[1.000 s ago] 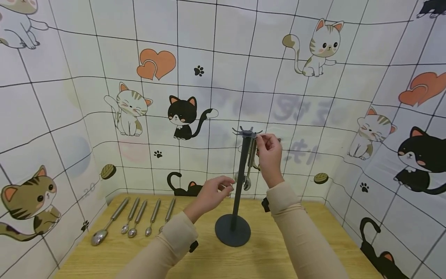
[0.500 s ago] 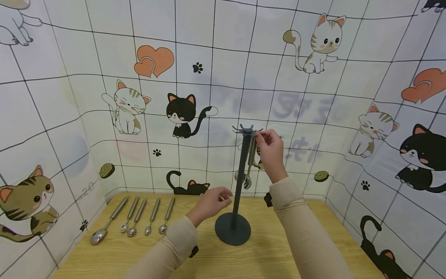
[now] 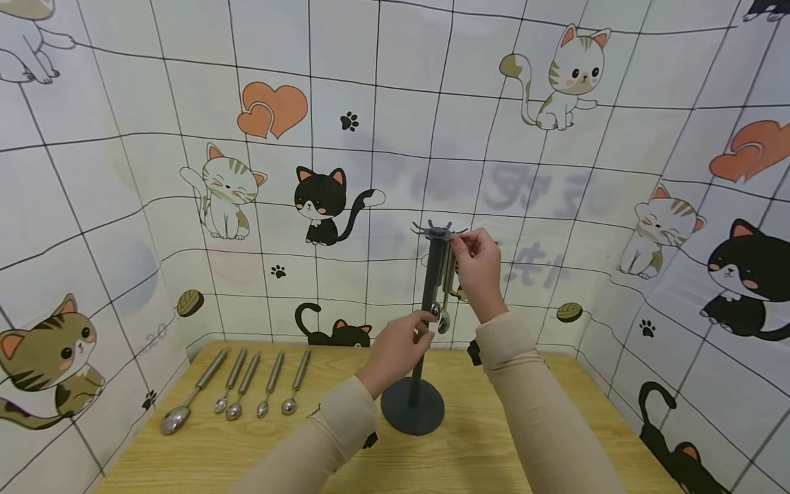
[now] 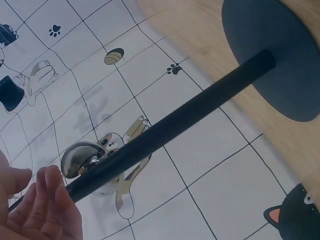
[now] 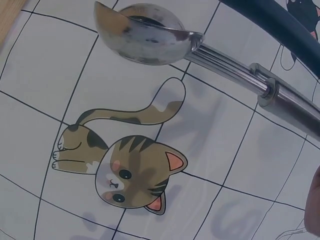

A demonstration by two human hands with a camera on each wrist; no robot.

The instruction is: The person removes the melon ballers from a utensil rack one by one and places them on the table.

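A dark stand (image 3: 415,405) with a round base, upright pole and ring of hooks (image 3: 439,232) stands on the table. Steel spoons (image 3: 444,321) hang on its right side. My right hand (image 3: 478,271) pinches the top of a spoon handle with thumb and index finger, right at a hook. My left hand (image 3: 396,353) is at the middle of the pole, fingers loosely curved and overlapping it. In the left wrist view, thumb and fingers (image 4: 47,200) stand apart, with the pole (image 4: 175,125) running behind the fingers. In the right wrist view, a deep spoon bowl (image 5: 145,37) hangs beside the pole.
Several steel utensils lie in a row on the table's left: a large spoon (image 3: 175,418) and smaller ones, such as a small spoon (image 3: 289,406). A cloth wall (image 3: 345,274) printed with cats surrounds the wooden table (image 3: 494,439).
My left hand has moved right and up to the pole. The hanging spoons have shifted slightly to the right. My right hand has stayed at the hooks.
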